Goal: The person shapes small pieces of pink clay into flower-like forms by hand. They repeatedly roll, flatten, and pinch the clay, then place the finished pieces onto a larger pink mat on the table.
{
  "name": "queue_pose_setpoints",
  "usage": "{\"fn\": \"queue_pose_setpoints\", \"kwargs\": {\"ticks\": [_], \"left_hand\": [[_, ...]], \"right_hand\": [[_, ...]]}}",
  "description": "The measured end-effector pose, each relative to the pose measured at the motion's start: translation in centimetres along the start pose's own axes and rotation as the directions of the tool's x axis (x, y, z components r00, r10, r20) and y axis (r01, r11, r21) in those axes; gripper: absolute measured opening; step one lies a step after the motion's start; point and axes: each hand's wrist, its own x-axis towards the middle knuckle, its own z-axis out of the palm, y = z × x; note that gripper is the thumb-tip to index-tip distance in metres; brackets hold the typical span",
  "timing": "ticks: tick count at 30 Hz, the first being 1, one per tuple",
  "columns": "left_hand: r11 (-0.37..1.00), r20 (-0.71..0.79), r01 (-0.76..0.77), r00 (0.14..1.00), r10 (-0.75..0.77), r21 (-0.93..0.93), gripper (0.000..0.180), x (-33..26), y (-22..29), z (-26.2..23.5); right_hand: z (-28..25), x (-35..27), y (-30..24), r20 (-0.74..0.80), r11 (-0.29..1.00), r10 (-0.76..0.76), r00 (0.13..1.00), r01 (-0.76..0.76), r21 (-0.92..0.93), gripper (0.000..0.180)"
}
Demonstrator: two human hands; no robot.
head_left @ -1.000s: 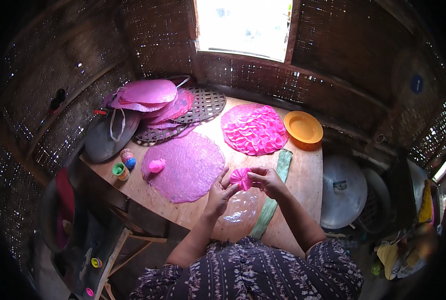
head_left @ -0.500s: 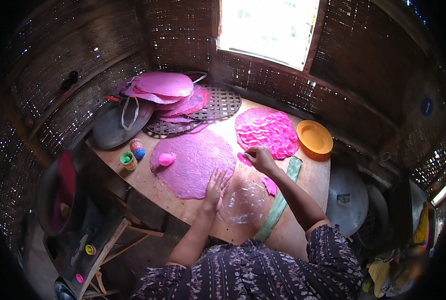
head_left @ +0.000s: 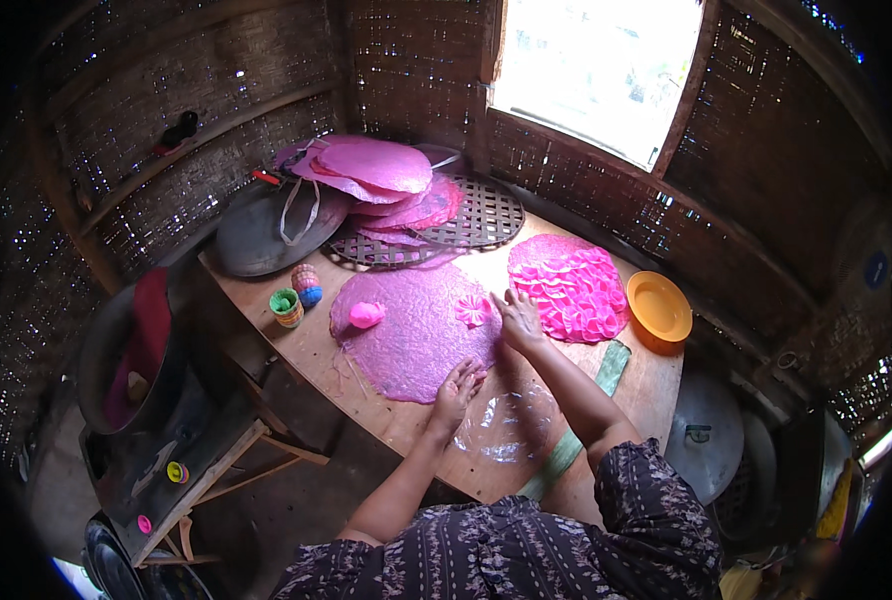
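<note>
A large round pink sheet, thin with a wrinkled surface, lies on the wooden table. On its right part rests a small pleated pink flower-shaped piece, and on its left part a pink lump. My left hand lies open, fingers outstretched, on the sheet's near right edge. Just right of the flower-shaped piece, my right hand has its fingers extended and apart, holding nothing. Beyond it sits a round pink piece covered in ruffled folds. Clear crinkled plastic lies near the left hand.
A yellow-orange plate stands at the table's right edge, a green strip beside my right forearm. Two small woven cups, one green inside, stand left. Stacked pink sheets lie on latticed trays beside a dark round lid.
The view has swung left. My right hand has opened from a pinch, and the flower-shaped piece now lies on the pink sheet. The loose pink scrap near my right forearm no longer shows.
</note>
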Motion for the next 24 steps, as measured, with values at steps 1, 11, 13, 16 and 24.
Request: {"fn": "queue_pose_setpoints", "kwargs": {"ticks": [1,11,13,16,24], "left_hand": [[1.0,0.001,0.01,1.0,-0.01,-0.005,0.046,0.0,0.0,0.0],[0.997,0.001,0.077,0.997,-0.077,-0.008,0.042,-0.3,1.8,2.2],[0.995,0.057,0.084,0.995,-0.087,0.052,0.047,-0.7,2.1,4.1],[0.988,0.168,0.118,0.981,-0.101,-0.1,0.055,-1.1,2.3,6.9],[0.824,0.239,0.342,0.936,-0.257,-0.451,0.073,-0.9,4.9,9.4]], "right_hand": [[-0.6,-0.7,0.1,0.005,0.997,0.07,0.998,-0.07,0.033,0.057],[-5.7,-19.2,5.0,0.051,0.906,0.414,0.909,-0.417,0.068,0.034],[-5.6,-20.1,4.9,-0.001,0.899,0.4,0.916,-0.393,0.193,0.033],[-6.5,-19.5,3.3,-0.03,0.686,0.448,0.894,-0.322,0.653,0.021],[-13.6,-19.3,-2.3,0.17,0.461,-0.035,0.985,-0.135,0.877,0.032]]}}
